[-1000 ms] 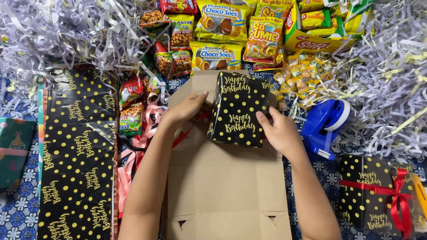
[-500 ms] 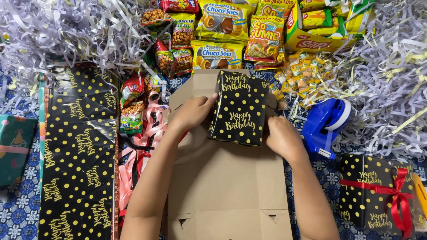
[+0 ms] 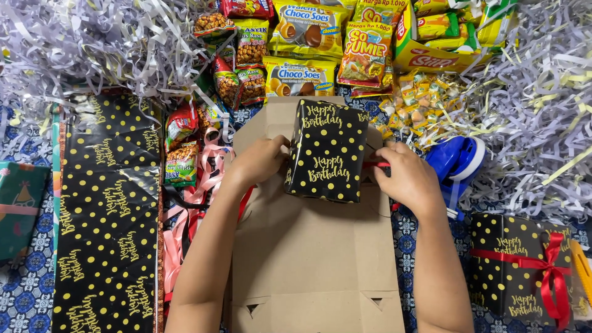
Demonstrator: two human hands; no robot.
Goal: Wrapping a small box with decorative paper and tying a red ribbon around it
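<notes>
Box (image 3: pixel 327 151) on cardboard (image 3: pixel 311 259), snacks (image 3: pixel 302 46) crowding far edge, left hand (image 3: pixel 259 161) and right hand (image 3: pixel 408 179) fingers clamped on box sides

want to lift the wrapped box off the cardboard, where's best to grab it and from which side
Probably by its two long side faces, coming in from left and right. The wrapped box stands as a tall block on the flat cardboard, and both sides are where the left hand and right hand already press. Its top end is crowded by snack packets, so approach from the sides.

Blue patterned cloth (image 3: pixel 24 290), flat cardboard (image 3: pixel 308 265), black dotted wrapping sheet (image 3: pixel 105 234), shredded paper (image 3: pixel 530 117)
</notes>
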